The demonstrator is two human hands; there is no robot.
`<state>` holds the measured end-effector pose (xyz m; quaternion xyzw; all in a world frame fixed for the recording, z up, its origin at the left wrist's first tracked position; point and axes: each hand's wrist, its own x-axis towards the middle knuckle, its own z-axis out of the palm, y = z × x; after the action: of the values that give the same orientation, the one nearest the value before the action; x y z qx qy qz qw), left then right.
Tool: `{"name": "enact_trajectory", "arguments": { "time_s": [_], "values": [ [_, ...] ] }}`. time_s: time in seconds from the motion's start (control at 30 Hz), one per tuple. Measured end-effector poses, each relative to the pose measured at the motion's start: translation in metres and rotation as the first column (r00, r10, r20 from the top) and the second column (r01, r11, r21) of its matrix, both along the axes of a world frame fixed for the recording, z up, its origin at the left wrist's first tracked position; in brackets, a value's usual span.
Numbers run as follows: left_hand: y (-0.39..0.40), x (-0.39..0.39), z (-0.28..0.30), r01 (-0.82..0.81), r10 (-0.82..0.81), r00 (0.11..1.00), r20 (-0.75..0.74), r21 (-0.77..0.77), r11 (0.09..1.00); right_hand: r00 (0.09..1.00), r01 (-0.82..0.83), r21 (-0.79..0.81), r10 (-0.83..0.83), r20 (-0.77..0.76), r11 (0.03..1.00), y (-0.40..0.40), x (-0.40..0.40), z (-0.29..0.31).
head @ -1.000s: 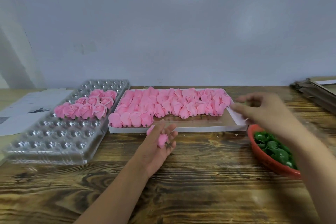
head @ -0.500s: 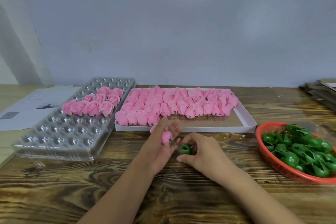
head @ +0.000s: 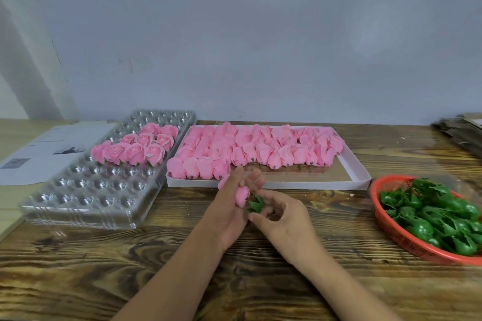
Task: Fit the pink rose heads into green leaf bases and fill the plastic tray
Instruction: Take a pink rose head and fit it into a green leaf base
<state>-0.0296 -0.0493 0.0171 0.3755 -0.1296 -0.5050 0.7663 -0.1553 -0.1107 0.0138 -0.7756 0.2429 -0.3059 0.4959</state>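
Head view. Left hand (head: pixel 230 207), fingers partly extended, holds a pink rose head (head: pixel 242 196) against its fingers above the dark-grained wooden table (head: pixel 130 255); a second patch of pink shows behind the same fingers, identity unclear. Right hand (head: pixel 283 221), fingers curled, pinches a green serrated leaf base (head: pixel 255 203) at its fingertips, the base touching the lower end of the held rose head. Whether the rose is seated in the base cannot be told.

Clear plastic dimpled tray (head: pixel 99 190), left of the hands, carries a cluster of finished pink roses (head: pixel 135 147) in its middle rows; near and far rows hold none. White shallow cardboard box (head: pixel 357 172), just beyond the hands and beside the tray, holds rows of loose pink rose heads (head: pixel 255 148) lying on their sides. Red plastic mesh basket (head: pixel 388 227), at the right edge, holds a heap of green leaf bases (head: pixel 430 216). Printed white paper sheet (head: pixel 39 154) lies at far left; stacked flat cardboard (head: pixel 461 133) at far right.
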Motion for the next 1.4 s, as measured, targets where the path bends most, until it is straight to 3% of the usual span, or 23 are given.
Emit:
{"name": "enact_trajectory", "arguments": {
  "time_s": [0.5,1.07,1.4],
  "values": [
    [0.0,-0.002,0.0,0.014,-0.016,0.997,-0.07,-0.022,1.0,0.99,-0.001,0.035,-0.004,0.138,0.999,0.01,0.003,-0.001],
    [-0.001,-0.007,0.002,-0.029,0.026,0.996,-0.085,-0.027,0.999,0.992,0.029,-0.091,-0.018,0.123,0.995,0.009,0.001,-0.003],
    [-0.001,-0.009,0.003,-0.054,0.049,0.995,-0.089,-0.061,0.997,0.995,0.042,-0.051,-0.037,0.088,0.998,0.004,0.001,-0.011]
  ]
}}
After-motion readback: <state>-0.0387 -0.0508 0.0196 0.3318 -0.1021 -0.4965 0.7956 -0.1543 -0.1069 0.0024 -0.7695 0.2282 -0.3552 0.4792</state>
